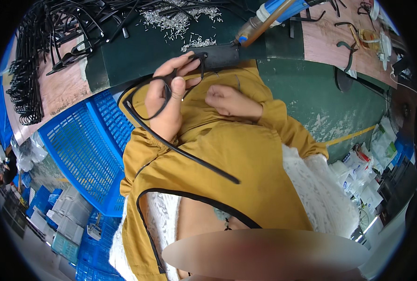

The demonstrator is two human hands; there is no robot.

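My left hand (166,110) is closed around a black eyeglass frame (192,158). One temple slants down to the right across my mustard apron, and a rim loops around the fingers. The frame's other end reaches up to a small dark block (222,56) at the table's edge. My right hand (232,101) is curled over my lap, apart from the frame; whatever its fingertips may pinch is too small to make out. Just beyond the block, a blue-and-silver tool (267,21) that looks like a powered screwdriver slants down, its tip close to the block.
Tiny silver pins (178,23) lie heaped on the dark green mat (124,58). Black eyeglass frames (28,70) are piled at the left. Pliers (348,51) lie at the right. A blue plastic basket (84,154) stands beside my left arm.
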